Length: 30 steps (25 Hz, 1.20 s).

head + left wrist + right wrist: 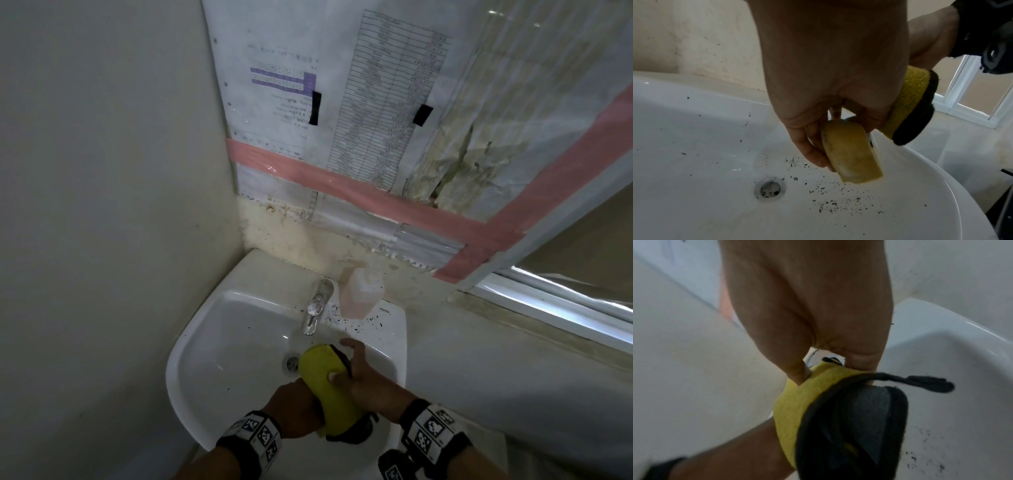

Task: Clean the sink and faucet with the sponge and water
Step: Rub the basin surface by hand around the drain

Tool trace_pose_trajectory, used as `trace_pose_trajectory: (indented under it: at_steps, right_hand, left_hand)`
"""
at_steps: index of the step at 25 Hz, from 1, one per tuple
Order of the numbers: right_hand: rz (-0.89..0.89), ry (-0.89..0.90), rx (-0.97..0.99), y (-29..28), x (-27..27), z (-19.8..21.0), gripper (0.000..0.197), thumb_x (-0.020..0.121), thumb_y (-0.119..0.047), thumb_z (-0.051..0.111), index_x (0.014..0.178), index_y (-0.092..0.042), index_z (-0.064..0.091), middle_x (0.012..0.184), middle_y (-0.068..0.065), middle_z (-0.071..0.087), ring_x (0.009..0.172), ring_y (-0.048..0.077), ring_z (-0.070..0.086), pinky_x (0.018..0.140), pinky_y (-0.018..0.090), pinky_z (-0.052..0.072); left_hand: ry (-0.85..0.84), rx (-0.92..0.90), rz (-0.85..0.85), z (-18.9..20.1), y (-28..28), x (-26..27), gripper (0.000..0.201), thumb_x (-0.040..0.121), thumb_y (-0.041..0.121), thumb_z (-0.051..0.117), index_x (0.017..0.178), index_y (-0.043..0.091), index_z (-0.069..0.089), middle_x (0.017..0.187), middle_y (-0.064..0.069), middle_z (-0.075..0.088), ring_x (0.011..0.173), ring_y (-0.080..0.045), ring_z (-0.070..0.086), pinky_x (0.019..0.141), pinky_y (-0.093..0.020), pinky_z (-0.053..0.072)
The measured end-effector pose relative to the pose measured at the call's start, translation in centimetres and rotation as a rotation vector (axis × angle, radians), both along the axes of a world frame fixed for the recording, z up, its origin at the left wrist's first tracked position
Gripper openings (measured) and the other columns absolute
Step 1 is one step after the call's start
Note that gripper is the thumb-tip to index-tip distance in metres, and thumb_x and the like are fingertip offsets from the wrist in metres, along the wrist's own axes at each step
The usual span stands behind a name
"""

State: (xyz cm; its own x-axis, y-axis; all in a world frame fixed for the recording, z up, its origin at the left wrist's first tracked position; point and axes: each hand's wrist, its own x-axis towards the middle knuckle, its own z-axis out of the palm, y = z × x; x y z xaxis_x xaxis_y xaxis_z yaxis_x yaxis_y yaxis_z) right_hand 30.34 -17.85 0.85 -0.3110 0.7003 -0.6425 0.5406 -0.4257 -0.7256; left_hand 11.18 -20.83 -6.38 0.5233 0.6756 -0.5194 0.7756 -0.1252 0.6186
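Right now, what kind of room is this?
Likely a small washroom or utility corner: a white wall-hung sink with a chrome faucet, a translucent bottle on its ledge, and taped papers above. Both hands grip a yellow sponge over it.

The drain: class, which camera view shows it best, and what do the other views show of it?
The left wrist view: the drain lies fully exposed and large in the sink, with dark specks around it. The head view shows it small, beside the sponge. The right wrist view does not show it.
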Motion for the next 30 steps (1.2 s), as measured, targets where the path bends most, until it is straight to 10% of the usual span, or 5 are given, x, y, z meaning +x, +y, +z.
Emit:
trace_pose_trajectory:
  at_steps: [5,11,16,23,30]
  right_hand:
    - [0.224,-0.336,0.317,-0.3,-1.2,-0.4,0.028,0.095,-0.049,0.055,0.114,-0.033,0.041,0.122,0.0,0.033,0.114,0.022,0.04,0.096,0.044,0.045]
    - [0.397,-0.438,0.257,0.0,-2.9,0.6,0.042,0.088,-0.07,0.052,0.107,-0.033,0.042,0.107,-0.006,0.044,0.101,0.017,0.047,0.083,0.04,0.041]
    - [0.329,-0.354,0.352,0.6,-3.7,0.6,0.017,0.094,-0.047,0.048,0.098,-0.03,0.045,0.082,-0.009,0.055,0.08,0.018,0.06,0.078,0.041,0.052]
    - [0.287,-0.29,0.482,3.8,-7.2,4.5,0.019,0.095,-0.036,0.052,0.082,-0.023,0.052,0.075,-0.005,0.058,0.068,0.011,0.057,0.062,0.032,0.044]
    - [0.323,-0.271,0.587,10.0,-12.1,7.0,0.019,0.096,-0.037,0.052,0.103,-0.02,0.051,0.082,0.001,0.062,0.076,0.022,0.064,0.068,0.043,0.055]
  left_hand:
    - [-0.012,0.01,0.061,1.2,-0.2,-0.5,0.084,0.082,0.069,0.021,0.139,0.019,0.057,0.132,-0.01,0.062,0.116,-0.032,0.06,0.097,-0.038,0.05]
    - [0.068,0.035,0.104,1.7,0.2,-0.6,0.031,0.1,0.032,0.05,0.119,0.011,0.062,0.113,-0.015,0.066,0.102,-0.035,0.063,0.079,-0.032,0.044]
    - [0.038,0.041,0.16,1.6,0.2,-1.4,0.032,0.097,0.036,0.05,0.112,0.011,0.063,0.109,-0.012,0.068,0.099,-0.033,0.066,0.076,-0.03,0.045]
    - [0.08,-0.069,0.255,0.6,-0.3,-4.5,0.081,0.085,0.058,0.049,0.156,0.034,0.019,0.129,-0.01,0.06,0.108,-0.033,0.062,0.091,-0.04,0.052]
    - [0.083,-0.08,0.251,-0.5,-0.1,-7.3,0.07,0.077,0.064,0.042,0.142,0.04,0.033,0.146,0.006,0.05,0.115,-0.031,0.059,0.092,-0.041,0.048]
